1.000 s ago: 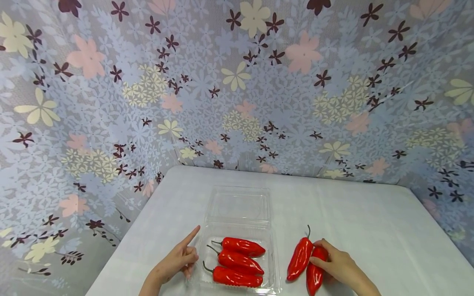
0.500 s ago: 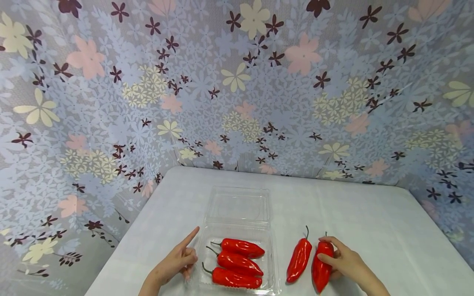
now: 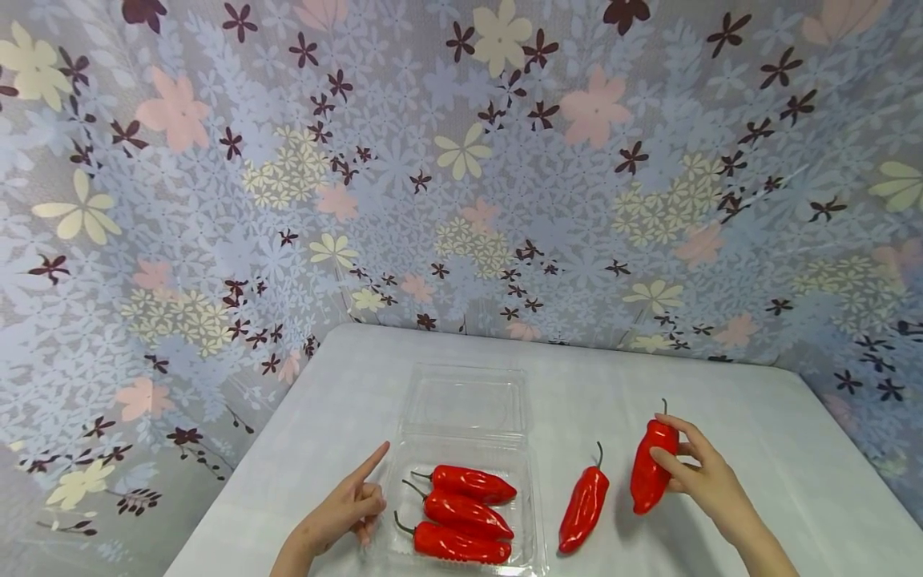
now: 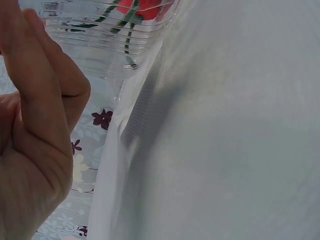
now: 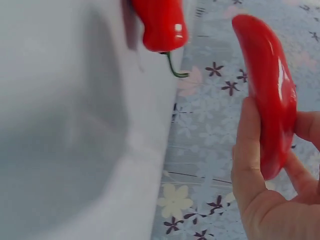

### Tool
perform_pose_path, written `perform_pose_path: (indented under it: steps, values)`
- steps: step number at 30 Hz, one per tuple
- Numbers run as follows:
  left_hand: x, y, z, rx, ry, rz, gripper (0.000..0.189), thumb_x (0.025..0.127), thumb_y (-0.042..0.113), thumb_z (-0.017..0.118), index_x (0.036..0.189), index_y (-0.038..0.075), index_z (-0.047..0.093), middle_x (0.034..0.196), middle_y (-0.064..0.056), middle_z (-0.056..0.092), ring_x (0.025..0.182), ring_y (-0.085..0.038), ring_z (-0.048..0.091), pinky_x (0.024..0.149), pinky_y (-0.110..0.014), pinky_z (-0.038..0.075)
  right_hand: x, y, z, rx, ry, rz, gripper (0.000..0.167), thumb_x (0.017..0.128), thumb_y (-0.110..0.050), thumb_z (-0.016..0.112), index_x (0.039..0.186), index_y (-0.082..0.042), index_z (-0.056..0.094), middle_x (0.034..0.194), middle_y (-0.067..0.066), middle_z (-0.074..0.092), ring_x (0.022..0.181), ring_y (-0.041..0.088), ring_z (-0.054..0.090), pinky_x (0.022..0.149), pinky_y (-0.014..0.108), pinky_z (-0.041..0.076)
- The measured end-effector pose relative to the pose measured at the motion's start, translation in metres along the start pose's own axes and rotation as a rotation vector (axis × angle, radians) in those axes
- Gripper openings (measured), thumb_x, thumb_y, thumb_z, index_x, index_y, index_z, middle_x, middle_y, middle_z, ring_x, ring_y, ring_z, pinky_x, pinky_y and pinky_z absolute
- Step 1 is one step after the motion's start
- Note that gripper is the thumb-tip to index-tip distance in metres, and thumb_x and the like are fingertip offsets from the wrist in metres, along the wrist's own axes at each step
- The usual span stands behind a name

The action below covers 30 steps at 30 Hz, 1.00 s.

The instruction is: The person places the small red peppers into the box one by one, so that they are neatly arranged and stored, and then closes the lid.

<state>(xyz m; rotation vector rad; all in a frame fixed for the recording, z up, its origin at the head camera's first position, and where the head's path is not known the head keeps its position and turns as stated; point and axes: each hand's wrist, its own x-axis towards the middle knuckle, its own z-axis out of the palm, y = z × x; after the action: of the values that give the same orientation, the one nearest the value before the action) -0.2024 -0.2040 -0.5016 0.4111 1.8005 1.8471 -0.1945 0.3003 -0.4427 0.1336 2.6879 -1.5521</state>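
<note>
My right hand (image 3: 703,473) grips a long red pepper (image 3: 652,469) near its stem end, between thumb and fingers, above the table. In the right wrist view the pepper (image 5: 270,90) stands with its tip up. A second loose red pepper (image 3: 584,509) lies on the table, left of that hand. Three red peppers, the middle one (image 3: 467,513) among them, lie side by side in a clear plastic clamshell box (image 3: 532,481). Beside the box's left wall is my left hand (image 3: 339,509), index finger extended, other fingers loosely bent, holding nothing; whether it touches the box I cannot tell.
The box's clear lid (image 3: 465,401) lies folded back behind it. All this is on a table with a white cover (image 3: 721,425). A flowered cloth or wallpaper (image 3: 461,200) stands behind the table's back edge.
My right hand has lifted its pepper off the table and carried it right and away from me, apart from the other loose pepper. The left hand has stayed in place.
</note>
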Motion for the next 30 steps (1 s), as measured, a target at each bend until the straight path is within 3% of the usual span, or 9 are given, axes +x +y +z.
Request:
perform_pose_path:
  steps: [8,12,18,30]
  values:
    - [0.000,0.001,0.001,0.002,-0.002,0.009,0.084,0.089,-0.002,0.050,0.152,0.012,-0.004,0.067,0.001,0.043,0.051,-0.006,0.046,0.044,-0.022,0.049,0.014,-0.022,-0.007,0.012,0.106,-0.235,0.060,0.096,-0.026,0.056,0.146,-0.010,0.028,0.123,0.023,0.042,0.088,0.028,0.058,0.063,0.031,0.056]
    - [-0.001,0.002,0.001,0.004,-0.007,0.017,0.084,0.089,-0.003,0.049,0.152,0.012,-0.005,0.067,0.002,0.043,0.050,-0.005,0.046,0.044,-0.022,0.049,0.020,-0.036,-0.007,-0.010,0.112,-0.351,0.057,0.095,-0.020,0.056,0.146,-0.012,0.031,0.117,0.020,0.043,0.085,0.024,0.060,0.062,0.030,0.055]
    - [-0.001,0.004,0.001,0.001,-0.012,0.009,0.084,0.089,-0.002,0.049,0.152,0.011,-0.004,0.067,0.001,0.043,0.051,-0.006,0.046,0.045,-0.022,0.049,0.030,-0.060,0.006,-0.024,0.041,-0.478,0.055,0.094,-0.014,0.058,0.144,-0.015,0.037,0.114,0.014,0.046,0.083,0.020,0.059,0.063,0.030,0.054]
    - [0.000,0.001,-0.002,0.007,-0.006,0.022,0.081,0.091,-0.002,0.049,0.152,0.012,-0.002,0.068,0.001,0.044,0.051,-0.007,0.046,0.045,-0.022,0.050,0.055,-0.115,0.060,-0.032,-0.167,-0.687,0.052,0.089,-0.008,0.063,0.137,-0.018,0.049,0.120,0.009,0.054,0.081,0.025,0.055,0.060,0.031,0.054]
